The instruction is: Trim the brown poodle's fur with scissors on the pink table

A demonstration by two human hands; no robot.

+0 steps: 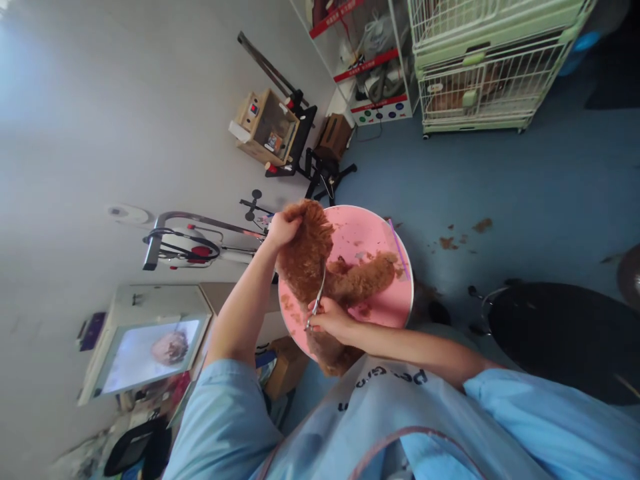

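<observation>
Both hands clamped: left hand on dog, right hand on scissors, near table rim.

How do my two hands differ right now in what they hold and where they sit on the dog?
The left hand grips the brown dog at its upper end, lifting the fur. The right hand sits lower, near the body, and holds scissors with blades against the coat. The left holds no tool. Both are bare and work over the pink table.
</observation>
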